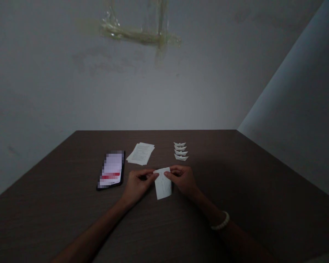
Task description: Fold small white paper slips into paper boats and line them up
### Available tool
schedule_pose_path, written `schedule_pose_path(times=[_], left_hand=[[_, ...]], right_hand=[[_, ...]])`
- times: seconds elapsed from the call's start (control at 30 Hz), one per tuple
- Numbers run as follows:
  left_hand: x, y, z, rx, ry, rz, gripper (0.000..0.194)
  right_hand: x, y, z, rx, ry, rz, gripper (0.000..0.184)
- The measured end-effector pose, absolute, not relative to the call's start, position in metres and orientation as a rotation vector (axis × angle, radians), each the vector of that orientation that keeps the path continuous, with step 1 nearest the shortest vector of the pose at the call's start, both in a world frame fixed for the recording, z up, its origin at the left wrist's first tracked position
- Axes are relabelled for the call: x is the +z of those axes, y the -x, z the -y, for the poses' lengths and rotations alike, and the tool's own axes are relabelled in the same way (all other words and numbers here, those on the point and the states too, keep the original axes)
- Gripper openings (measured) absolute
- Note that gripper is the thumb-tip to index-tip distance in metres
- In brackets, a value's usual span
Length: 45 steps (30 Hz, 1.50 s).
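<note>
Between my two hands is a small sheet of printed paper [163, 187], its far edge pinched at both corners and its near end hanging toward me with a slight curl. My left hand [139, 183] grips the upper left corner with thumb and fingers. At the upper right corner, my right hand [184, 179] does the same, thumb on top. Just beyond the hands lies a stack of printed paper sheets [141, 153]. Several small folded paper boats [181, 153] stand in a column to the right of that stack.
A smartphone [111, 170] with a lit, blurred screen lies left of my left hand. All of this rests on a dark brown table [57, 204]. The table's far edge meets a grey wall [164, 98] with yellowed tape [137, 35] on it.
</note>
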State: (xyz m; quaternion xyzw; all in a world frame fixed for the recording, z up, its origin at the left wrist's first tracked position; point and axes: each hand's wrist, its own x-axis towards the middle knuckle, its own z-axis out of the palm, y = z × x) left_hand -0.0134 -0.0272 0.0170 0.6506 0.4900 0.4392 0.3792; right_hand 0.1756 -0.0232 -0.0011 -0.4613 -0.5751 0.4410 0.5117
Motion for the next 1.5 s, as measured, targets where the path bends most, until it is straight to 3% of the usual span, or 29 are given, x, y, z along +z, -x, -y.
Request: schedule_pose_path(times=[1.5], left_hand=[[0.0274, 0.0130, 0.0284, 0.914, -1.653, -1.064, 0.036]], right_hand=[[0.0036, -0.1798, 0.0212, 0.993, 1.151, 1.378, 0.026]])
